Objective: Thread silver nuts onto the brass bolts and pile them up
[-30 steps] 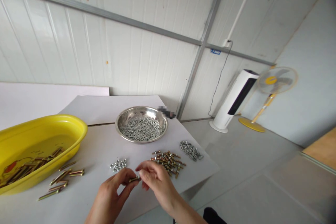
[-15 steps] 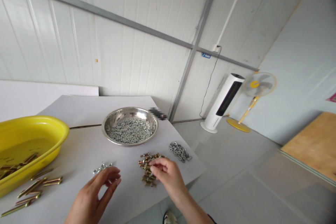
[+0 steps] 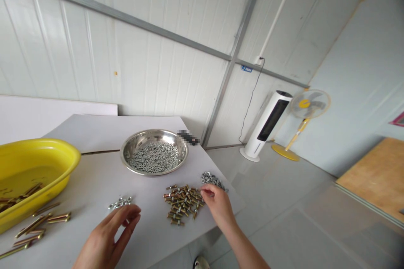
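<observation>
Rest the left hand (image 3: 107,235), thumb and fingers parted with nothing seen in their grasp, just beside the few nuts (image 3: 120,202) on the desk (image 3: 150,231). Move the right hand (image 3: 219,204) lightly, fingertips drawn together between the piled bolts (image 3: 183,203) and the rings (image 3: 210,178), cannot tell whether gripping anything; best to avoid raking either pile, well short of the bowl (image 3: 164,136).

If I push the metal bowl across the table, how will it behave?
The metal bowl will probably feel heavy for its size, given the many nuts covering its bottom. Its shiny, smooth wall looks stiff and may be slippery. Being wide and low, it would likely slide on the flat table rather than tip.
</observation>
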The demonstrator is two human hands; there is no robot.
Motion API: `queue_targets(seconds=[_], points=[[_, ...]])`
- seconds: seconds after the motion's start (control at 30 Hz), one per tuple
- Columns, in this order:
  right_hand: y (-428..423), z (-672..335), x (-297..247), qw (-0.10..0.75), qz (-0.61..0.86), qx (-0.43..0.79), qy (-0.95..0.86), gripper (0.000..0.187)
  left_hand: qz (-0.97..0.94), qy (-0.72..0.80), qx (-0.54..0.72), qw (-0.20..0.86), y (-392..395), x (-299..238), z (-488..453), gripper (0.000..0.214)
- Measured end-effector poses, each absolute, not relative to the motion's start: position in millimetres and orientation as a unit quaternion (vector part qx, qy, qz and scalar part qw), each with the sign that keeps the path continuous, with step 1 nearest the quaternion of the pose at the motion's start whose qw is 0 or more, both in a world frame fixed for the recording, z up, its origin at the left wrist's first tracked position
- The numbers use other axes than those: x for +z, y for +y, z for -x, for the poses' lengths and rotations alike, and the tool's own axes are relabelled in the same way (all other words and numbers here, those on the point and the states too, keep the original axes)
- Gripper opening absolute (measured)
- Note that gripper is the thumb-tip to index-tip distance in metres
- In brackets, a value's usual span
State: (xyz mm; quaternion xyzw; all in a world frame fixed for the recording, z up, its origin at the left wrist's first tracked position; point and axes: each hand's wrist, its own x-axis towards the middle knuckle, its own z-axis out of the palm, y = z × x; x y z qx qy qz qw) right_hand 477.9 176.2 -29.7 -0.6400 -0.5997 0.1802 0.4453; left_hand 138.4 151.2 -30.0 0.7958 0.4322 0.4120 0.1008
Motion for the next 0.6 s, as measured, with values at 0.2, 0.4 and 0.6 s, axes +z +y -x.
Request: queue_targets(seconds=[0.2, 0.4, 0.6], points=[[176, -474, -24, 0.454, 0.621, 0.196, -0.608, 0.021, -0.805, 0.430, 0.388, 0.127, 144, -23, -137, 0.014], [180, -445, -20, 0.465, 0.585, 0.226, -0.624, 0.021, -0.822, 0.431, 0.342, 0.149, 132, -17, -128, 0.014], [182, -399, -13, 0.455, 0.559, 0.246, -0.648, 0.017, -0.788, 0.512, 0.316, 0.132, 135, -11, -100, 0.016]])
